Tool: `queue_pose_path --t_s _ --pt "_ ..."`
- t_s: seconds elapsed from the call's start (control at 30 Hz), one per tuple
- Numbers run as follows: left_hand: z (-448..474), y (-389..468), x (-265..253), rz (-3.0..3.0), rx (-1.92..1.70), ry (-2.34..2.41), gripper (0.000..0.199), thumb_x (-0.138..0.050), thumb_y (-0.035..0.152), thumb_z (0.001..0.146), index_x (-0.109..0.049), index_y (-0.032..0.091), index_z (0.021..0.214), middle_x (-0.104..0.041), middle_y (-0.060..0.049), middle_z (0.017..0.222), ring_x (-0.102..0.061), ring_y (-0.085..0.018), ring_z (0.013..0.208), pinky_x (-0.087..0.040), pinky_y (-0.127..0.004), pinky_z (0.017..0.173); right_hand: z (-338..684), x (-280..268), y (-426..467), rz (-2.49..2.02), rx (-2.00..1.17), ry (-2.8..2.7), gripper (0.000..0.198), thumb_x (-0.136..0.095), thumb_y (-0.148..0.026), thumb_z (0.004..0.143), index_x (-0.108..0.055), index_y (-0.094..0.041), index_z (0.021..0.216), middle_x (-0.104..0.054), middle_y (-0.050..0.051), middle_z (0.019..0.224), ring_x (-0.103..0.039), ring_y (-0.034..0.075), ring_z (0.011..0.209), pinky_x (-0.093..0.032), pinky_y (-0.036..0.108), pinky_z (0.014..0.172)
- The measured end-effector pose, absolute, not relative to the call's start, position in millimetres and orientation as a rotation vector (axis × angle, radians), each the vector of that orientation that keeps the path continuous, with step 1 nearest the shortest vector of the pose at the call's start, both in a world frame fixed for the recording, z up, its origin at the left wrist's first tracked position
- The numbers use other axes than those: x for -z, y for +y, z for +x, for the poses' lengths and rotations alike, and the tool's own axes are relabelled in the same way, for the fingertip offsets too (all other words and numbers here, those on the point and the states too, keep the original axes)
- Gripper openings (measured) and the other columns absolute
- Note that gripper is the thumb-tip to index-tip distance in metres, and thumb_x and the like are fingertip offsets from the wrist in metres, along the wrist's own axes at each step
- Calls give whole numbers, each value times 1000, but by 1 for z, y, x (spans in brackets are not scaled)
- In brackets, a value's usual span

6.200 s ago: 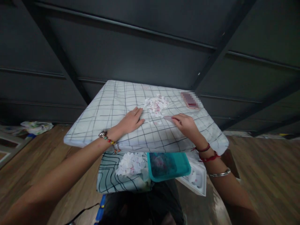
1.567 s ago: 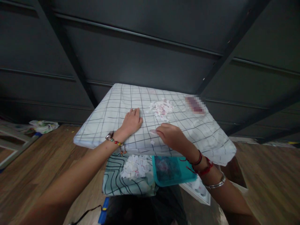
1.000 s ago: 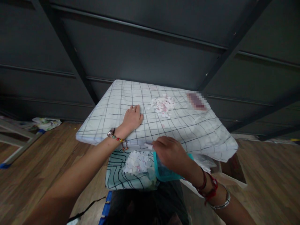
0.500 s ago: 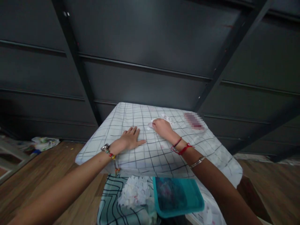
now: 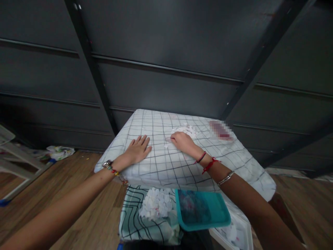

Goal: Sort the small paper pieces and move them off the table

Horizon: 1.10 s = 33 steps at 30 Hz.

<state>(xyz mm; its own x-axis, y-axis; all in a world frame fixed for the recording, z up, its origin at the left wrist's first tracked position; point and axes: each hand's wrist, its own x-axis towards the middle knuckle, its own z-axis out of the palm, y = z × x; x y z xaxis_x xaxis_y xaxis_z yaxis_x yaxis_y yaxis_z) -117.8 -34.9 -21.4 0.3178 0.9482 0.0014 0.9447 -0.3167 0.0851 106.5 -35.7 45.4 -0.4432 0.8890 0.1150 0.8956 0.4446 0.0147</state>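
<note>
While pressing palm-down on white checked cloth (image 5: 166,170) with the left hand (image 5: 136,150), fingers fanned wide, holding nothing, pinching a pinkish scrap (image 5: 168,140) with the right hand (image 5: 181,141). Right fingers curled, grip narrow, tips partly hidden. Scrap at the near left edge of a small heap (image 5: 189,130) of white paper bits, partly covered by the right hand. One loose bit (image 5: 166,146) just nearer on the cloth. Toward the far right edge, a reddish object (image 5: 220,131), blurred out; cannot tell what. Below the near edge, on green patterned cloth (image 5: 130,217): bigger pile (image 5: 156,204) of white paper bits, teal tub (image 5: 220,210) just right of it. Dark contents in the tub's left part, unclear. Partly covered by tub: white box (image 5: 248,233), more bits inside. Left wrist: beaded bracelet (image 5: 114,172). Right: red string bracelet (image 5: 210,165), silver bangle (image 5: 225,177). Behind: dark panelled wall (image 5: 166,93).
</note>
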Motion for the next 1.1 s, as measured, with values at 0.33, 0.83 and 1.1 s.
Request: queue_pose_path --t_s 0.33,0.83,1.1 --pt "-121 -44 19 2559 -100 1807 59 -16 45 90 -23 11 139 -19 -9 146 -14 -26 133 -16 -41 105 97 -26 -121 -1063 144 -2770 19 -42 -19 88 -59 -14 83 -57 4 79 -49 14 76 -35 26 67" --pt "-104 -51 9 2423 -81 1818 64 -17 53 89 -23 14 139 -15 -11 147 -10 -31 133 -15 -49 103 145 -42 -147 -1153 220 -2626 22 -39 -17 89 -60 -15 84 -57 4 74 -49 14 72 -36 26 67" --pt "-39 -66 4 2646 -162 1373 78 -20 67 83 -18 13 140 -11 -10 147 -6 -28 134 -12 -43 106 201 -32 -92 -1435 73 -2532 23 -41 -22 89 -63 -15 88 -62 7 86 -53 16 86 -40 26 77"
